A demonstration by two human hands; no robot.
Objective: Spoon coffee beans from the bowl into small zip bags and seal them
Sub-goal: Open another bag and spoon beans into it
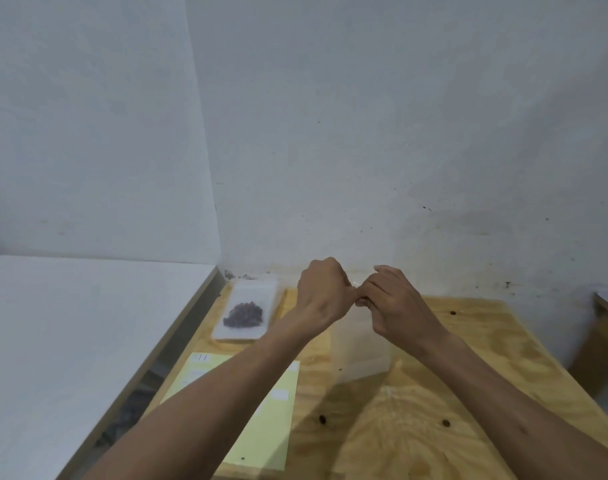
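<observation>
No readable text anywhere. Yellow sheet [247, 410] on the table [417, 410] has faint handwritten strokes at its top left corner and white label patches, all illegible.

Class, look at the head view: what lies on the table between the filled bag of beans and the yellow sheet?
Only bare plywood table separates the filled bag from the yellow sheet, as the head view shows.

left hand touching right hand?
Touching. Head view: left hand thumb tip meets right hand fingers, no gap, both pinching the clear bag top.
</observation>
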